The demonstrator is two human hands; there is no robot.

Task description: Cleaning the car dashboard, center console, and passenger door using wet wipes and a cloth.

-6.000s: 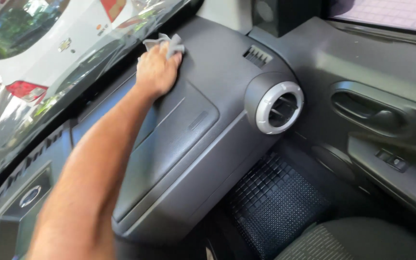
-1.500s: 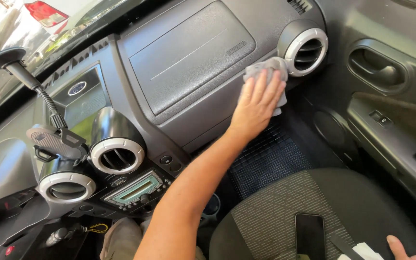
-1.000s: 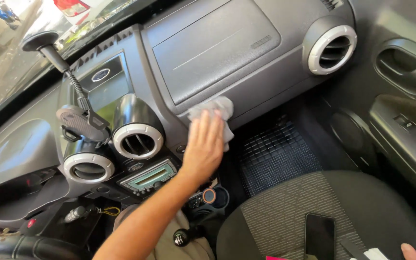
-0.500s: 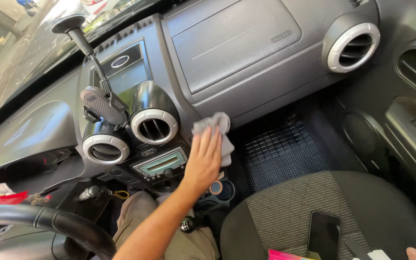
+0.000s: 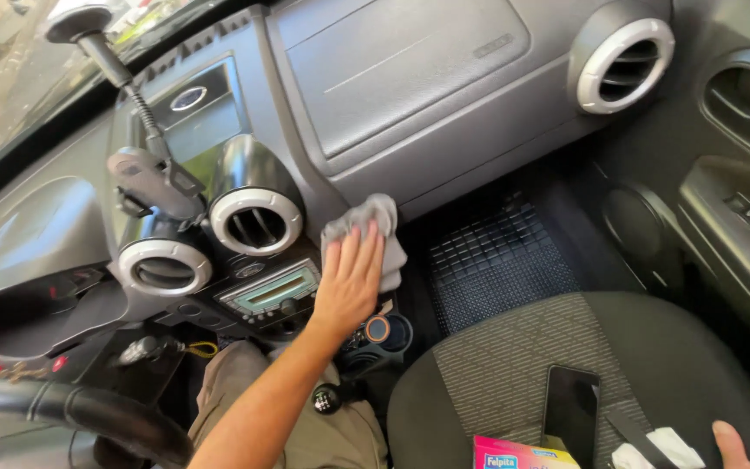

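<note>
The left hand [image 5: 351, 282], fingers spread flat, is pressing the cloth [image 5: 366, 227] lower on the dashboard [image 5: 444, 148] than before, beside the radio [image 5: 271, 293]. The right hand [image 5: 748, 445] is resting at the seat [image 5: 514, 373] edge; its grip cannot be told.

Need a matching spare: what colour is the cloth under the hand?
Grey, a soft crumpled cloth under the left hand, in the head view.

free: footwell above floor mat [image 5: 501, 260] | blocked: phone mount [image 5: 154, 178] left, seat [image 5: 566, 365] below

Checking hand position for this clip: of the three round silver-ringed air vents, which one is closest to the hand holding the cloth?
The upper centre vent, just left of the left hand pressing the grey cloth. The lower centre vent is farther left; the passenger-side vent is far right.
</note>
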